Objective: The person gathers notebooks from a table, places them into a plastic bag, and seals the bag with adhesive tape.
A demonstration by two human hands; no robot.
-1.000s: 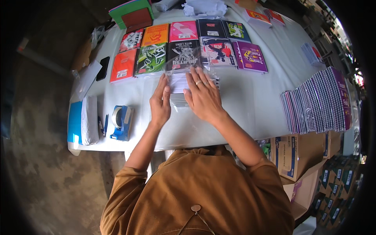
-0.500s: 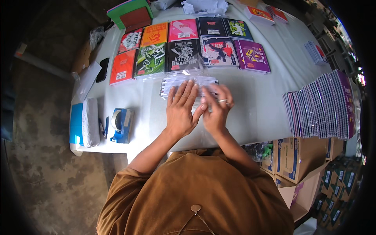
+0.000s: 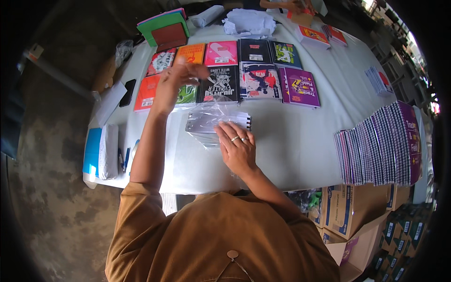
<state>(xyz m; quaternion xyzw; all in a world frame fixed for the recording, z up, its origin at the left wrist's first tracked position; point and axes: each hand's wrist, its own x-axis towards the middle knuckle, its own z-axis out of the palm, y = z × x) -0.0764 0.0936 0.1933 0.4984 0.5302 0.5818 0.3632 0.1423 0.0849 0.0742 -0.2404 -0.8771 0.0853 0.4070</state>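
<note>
A stack of notebooks (image 3: 217, 127) in clear plastic wrap lies in front of me, its spiral edges showing at the sides. My right hand (image 3: 238, 146), with rings on it, rests on the stack's near right part, fingers stretched over the loose plastic. Smeared by motion, my left hand (image 3: 177, 77) is raised over the rows of notebooks, covering part of the green notebook (image 3: 187, 95). Beside it lies a black notebook (image 3: 219, 84) with a fighter drawing. Whether the left fingers hold anything cannot be made out. My left forearm hides most of a blue tape dispenser (image 3: 135, 149).
A tall row of purple spiral notebooks (image 3: 376, 145) stands at the right edge above cardboard boxes (image 3: 340, 211). At left are a phone (image 3: 127, 92), pens (image 3: 126, 157) and a white roll (image 3: 109, 152). Another person's hand (image 3: 295, 6) is at the far edge, near crumpled paper (image 3: 249, 22).
My left hand has lifted off the wrapped stack and swung up and left over the notebooks. My right hand has moved slightly left and nearer me, onto the stack's near right part.
</note>
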